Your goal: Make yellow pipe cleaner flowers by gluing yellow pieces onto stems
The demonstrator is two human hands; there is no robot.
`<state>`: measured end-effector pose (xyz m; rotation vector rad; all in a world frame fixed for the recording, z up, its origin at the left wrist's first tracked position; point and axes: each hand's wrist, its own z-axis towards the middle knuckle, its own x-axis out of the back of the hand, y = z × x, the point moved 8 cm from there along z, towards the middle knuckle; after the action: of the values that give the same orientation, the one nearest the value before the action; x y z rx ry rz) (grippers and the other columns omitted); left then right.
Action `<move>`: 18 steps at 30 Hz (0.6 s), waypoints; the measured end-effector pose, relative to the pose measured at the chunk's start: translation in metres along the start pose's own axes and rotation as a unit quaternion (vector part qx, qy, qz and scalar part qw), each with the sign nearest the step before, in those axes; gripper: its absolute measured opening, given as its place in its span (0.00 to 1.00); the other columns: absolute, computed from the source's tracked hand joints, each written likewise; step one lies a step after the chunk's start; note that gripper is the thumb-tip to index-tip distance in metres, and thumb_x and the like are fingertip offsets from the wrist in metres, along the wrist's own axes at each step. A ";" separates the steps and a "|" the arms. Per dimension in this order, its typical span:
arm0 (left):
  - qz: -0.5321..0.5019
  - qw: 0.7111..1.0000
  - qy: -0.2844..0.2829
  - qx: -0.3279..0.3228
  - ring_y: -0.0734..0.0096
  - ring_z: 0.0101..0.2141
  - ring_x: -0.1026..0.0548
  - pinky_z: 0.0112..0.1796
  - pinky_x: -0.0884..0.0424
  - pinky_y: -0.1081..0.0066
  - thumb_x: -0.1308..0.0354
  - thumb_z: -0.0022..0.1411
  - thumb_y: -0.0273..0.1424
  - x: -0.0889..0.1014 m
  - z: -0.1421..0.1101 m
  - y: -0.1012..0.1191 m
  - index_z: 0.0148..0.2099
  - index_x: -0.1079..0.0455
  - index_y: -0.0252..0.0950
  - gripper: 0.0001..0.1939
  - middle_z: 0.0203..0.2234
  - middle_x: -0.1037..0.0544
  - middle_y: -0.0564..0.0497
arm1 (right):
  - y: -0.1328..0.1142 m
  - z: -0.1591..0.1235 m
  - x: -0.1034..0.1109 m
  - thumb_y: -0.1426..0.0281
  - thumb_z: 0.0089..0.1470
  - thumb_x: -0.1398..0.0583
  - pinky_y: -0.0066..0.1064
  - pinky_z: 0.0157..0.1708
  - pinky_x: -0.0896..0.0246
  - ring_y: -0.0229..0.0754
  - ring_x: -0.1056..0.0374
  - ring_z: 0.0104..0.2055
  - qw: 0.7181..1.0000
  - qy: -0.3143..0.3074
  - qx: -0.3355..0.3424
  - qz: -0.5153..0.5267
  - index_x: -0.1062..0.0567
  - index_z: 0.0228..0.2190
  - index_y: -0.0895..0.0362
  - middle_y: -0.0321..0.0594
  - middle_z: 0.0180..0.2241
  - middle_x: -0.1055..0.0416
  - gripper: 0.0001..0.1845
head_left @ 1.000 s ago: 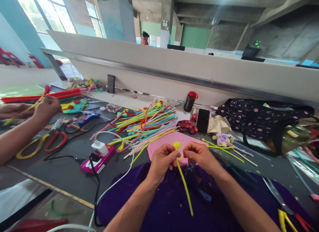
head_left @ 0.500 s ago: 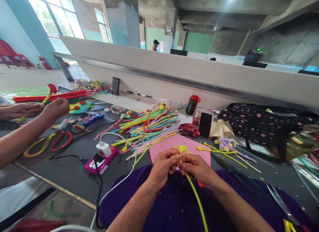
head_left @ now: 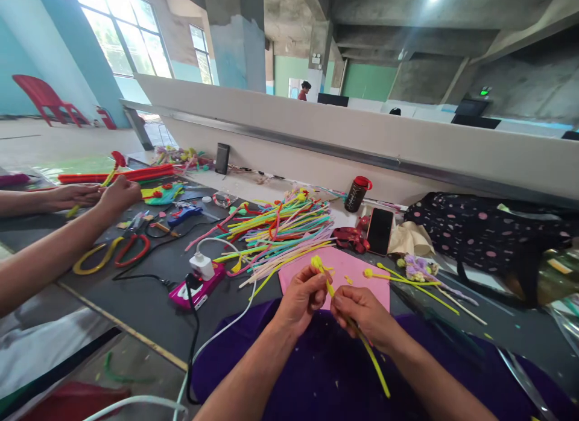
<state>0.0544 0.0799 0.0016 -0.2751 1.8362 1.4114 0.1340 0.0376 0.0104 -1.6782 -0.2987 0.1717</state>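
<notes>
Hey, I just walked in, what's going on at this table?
A person has a yellow pipe cleaner in both hands. The left hand pinches it just below its bunched head, while the right hand grips the stem further down, near a pink sheet. A bundle of coloured pipe cleaners lies beyond. Off to the left, a co-worker's hands hold a yellow stem with a red top.
</notes>
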 end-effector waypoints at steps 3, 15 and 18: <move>-0.022 1.000 -0.001 -0.011 0.90 0.12 0.44 0.12 0.54 0.84 0.39 0.49 0.31 0.002 0.002 0.003 0.29 0.35 0.31 0.09 0.22 0.30 0.55 | 0.002 -0.005 -0.010 0.62 0.55 0.49 0.21 0.13 0.53 0.29 0.44 0.13 0.998 -0.013 -0.008 -0.068 0.33 0.23 0.59 0.31 0.16 0.36 0.15; 0.000 0.992 -0.055 0.117 0.90 0.10 0.45 0.09 0.54 0.86 0.41 0.49 0.29 -0.002 0.005 0.001 0.26 0.37 0.30 0.08 0.16 0.33 0.57 | -0.046 -0.019 0.074 0.68 0.50 0.45 0.24 0.21 0.44 0.33 0.37 0.21 0.937 0.115 0.095 -0.315 0.28 0.27 0.58 0.35 0.23 0.31 0.08; 0.021 0.993 -0.045 0.111 0.90 0.10 0.44 0.09 0.55 0.85 0.41 0.49 0.29 0.000 0.007 0.000 0.27 0.36 0.31 0.07 0.17 0.31 0.56 | -0.027 -0.002 0.086 0.70 0.49 0.45 0.24 0.21 0.46 0.34 0.37 0.21 0.918 0.107 0.096 -0.370 0.27 0.27 0.58 0.34 0.22 0.31 0.08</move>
<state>0.0576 0.0855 0.0009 -0.0595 1.9131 1.2142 0.2143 0.0642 0.0428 -1.2762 -0.7032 -0.5290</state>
